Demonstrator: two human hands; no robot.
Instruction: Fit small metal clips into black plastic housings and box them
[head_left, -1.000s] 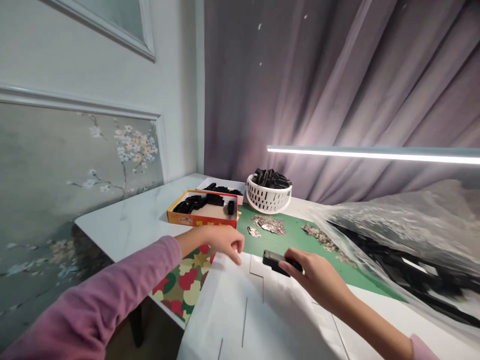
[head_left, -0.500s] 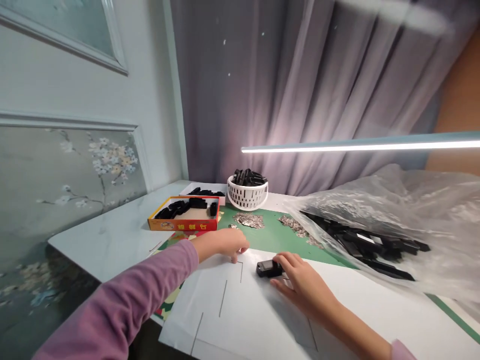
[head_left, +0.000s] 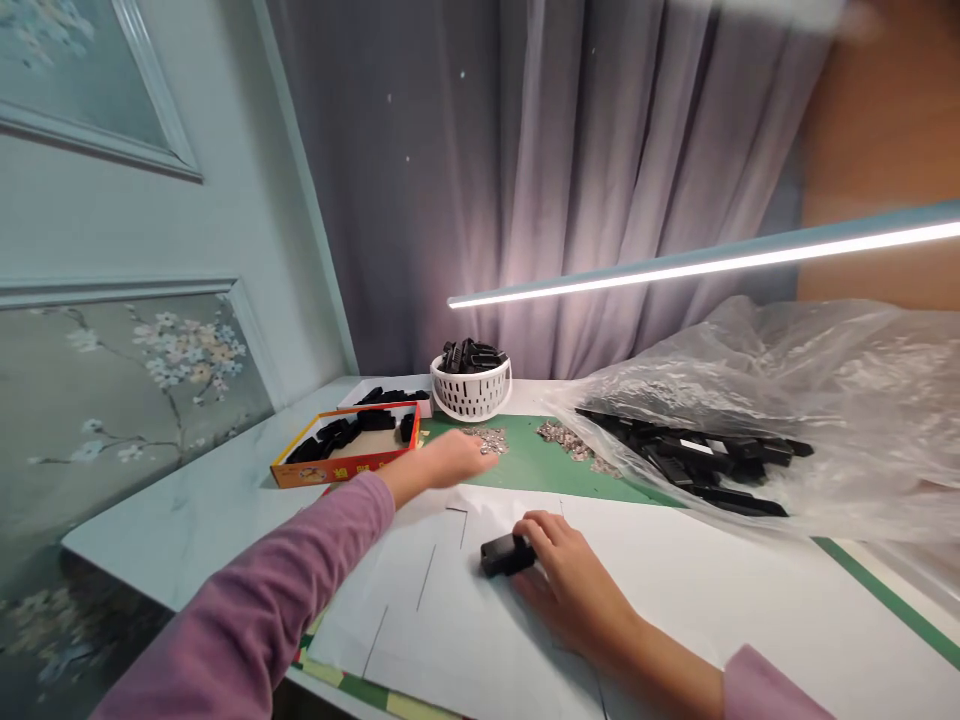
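My right hand (head_left: pixel 562 575) is closed around one end of a small black plastic case (head_left: pixel 501 556), just over the white paper (head_left: pixel 420 640). The case's free end points left. Farther forward, my left hand (head_left: pixel 454 458) reaches to the near edge of a pile of small silvery metal pieces (head_left: pixel 491 438). Its fingers point down at the pile and are mostly hidden by the back of the hand, so I cannot make out whether it holds a piece.
Beyond the left forearm is a red-and-yellow box (head_left: pixel 352 467) with black parts. A white basket (head_left: pixel 471 392) heaped with black parts stands behind. On the right, a clear plastic bag (head_left: pixel 840 420) holds more. Another metal pile (head_left: pixel 570 440) lies on the green mat (head_left: pixel 525 470). A lamp tube (head_left: pixel 675 268) crosses above.
My left hand has moved forward from the paper's far edge to the metal pieces. My right hand still holds the black case over the paper. The view has turned and tilted slightly.
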